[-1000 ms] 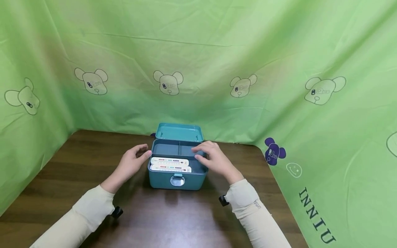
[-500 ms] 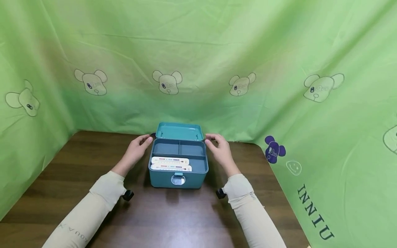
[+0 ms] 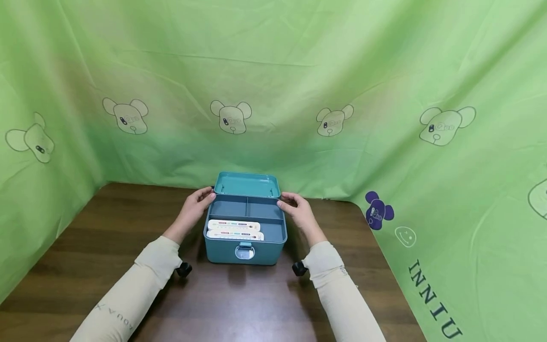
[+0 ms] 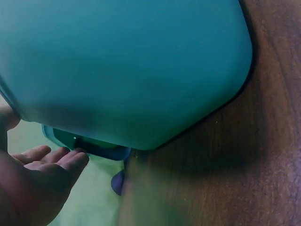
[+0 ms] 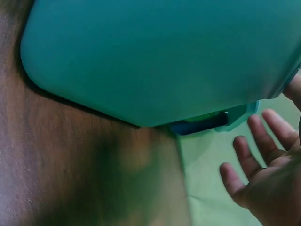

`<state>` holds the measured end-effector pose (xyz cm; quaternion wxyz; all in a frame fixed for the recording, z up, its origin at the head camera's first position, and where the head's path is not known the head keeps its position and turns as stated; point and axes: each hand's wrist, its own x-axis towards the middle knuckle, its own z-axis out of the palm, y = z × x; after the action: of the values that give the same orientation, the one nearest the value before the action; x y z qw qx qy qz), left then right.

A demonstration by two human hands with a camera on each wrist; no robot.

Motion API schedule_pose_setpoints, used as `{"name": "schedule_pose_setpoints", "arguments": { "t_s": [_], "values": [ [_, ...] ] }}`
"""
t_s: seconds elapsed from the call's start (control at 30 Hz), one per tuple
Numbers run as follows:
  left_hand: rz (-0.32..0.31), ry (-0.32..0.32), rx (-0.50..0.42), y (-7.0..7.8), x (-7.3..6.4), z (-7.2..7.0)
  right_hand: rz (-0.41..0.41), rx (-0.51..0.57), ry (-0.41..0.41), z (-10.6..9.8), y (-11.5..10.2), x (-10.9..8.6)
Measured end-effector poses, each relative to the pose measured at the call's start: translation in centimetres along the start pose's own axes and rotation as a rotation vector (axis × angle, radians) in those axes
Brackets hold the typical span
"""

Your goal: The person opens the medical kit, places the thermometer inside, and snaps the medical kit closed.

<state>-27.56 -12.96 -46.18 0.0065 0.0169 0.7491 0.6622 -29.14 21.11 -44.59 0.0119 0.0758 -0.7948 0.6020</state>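
A teal storage box (image 3: 245, 251) stands on the table with its lid (image 3: 247, 184) tipped back. Two flat white packs (image 3: 234, 225) with small coloured print lie at the left of its front compartment. At the back left corner is my left hand (image 3: 193, 210), thumb on the rim and fingers by the lid's edge. Opposite it, my right hand (image 3: 301, 214) has its thumb at the right rim and its fingers beside the lid. In the right wrist view, the fingers (image 5: 258, 146) are spread and loose; the left wrist view shows relaxed fingers (image 4: 56, 157) near the lid.
A divider splits the back of the box into two small compartments. A metal latch (image 3: 245, 251) sits on the front wall. Brown wood-grain table (image 3: 239, 313) surrounds the box. Green cloth (image 3: 282, 57) with bear prints hangs behind and at both sides.
My right hand has drawn back from over the box to its right rear corner. The left hand has shifted up and inward to the left rear corner. Box and packs stay put.
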Motion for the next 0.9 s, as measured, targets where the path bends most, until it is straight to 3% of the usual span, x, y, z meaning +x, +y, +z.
{"name": "schedule_pose_setpoints", "arguments": {
  "t_s": [0.1,0.3,0.5,0.63,0.9],
  "values": [
    [0.0,-0.013,-0.037,0.17,0.11,-0.22,0.062,0.028,-0.029,0.11,-0.1,0.29],
    [-0.028,-0.048,-0.021,0.16,0.18,-0.54,0.137,0.036,-0.066,0.35,-0.05,0.43],
    [-0.035,-0.086,0.021,0.16,0.23,-0.64,0.149,0.117,-0.065,0.68,-0.42,0.29],
    [-0.045,-0.101,0.041,0.36,0.4,-0.64,0.162,0.115,-0.049,0.7,-0.79,0.3],
    [-0.029,-0.093,-0.016,0.68,0.51,-0.5,0.134,0.108,-0.057,0.73,-0.89,0.31]
  ]
}}
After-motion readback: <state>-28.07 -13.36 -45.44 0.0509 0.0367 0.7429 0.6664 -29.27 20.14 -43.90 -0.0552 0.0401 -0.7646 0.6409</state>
